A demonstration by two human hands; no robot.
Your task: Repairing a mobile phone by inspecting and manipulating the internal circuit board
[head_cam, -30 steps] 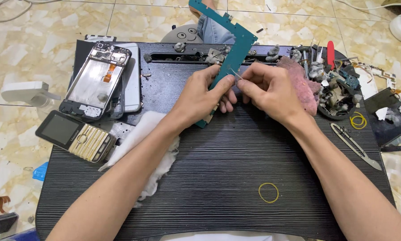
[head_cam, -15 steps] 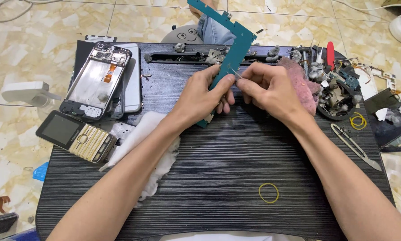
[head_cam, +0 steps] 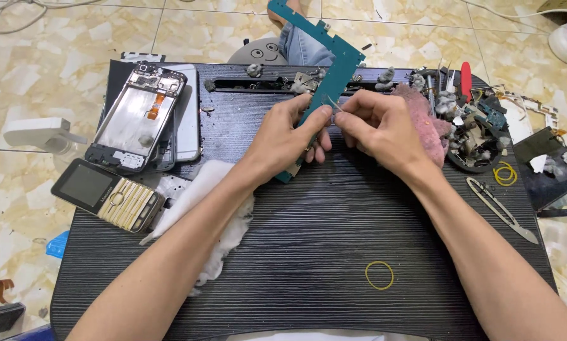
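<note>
Nothing has moved: left hand [head_cam: 288,136] grips the teal circuit board [head_cam: 334,69], right hand [head_cam: 384,129] pinches tweezers [head_cam: 331,103].

This is looking like an informal phone-repair spot set up at home, on the floor. A low black lap table [head_cam: 309,252] is sitting on marbled beige floor tiles [head_cam: 62,69] that are filling the upper left and the edges of the frame. At upper left an opened smartphone frame [head_cam: 135,120] is lying on the table, with a gold-keyed button phone [head_cam: 107,196] below it. At upper right a heap of small parts and screws [head_cam: 470,129] is piling up beside a red-handled tool [head_cam: 465,74], and metal snips [head_cam: 501,208] are lying at the right edge. White cotton wadding [head_cam: 211,196] is spreading left of centre.
</note>
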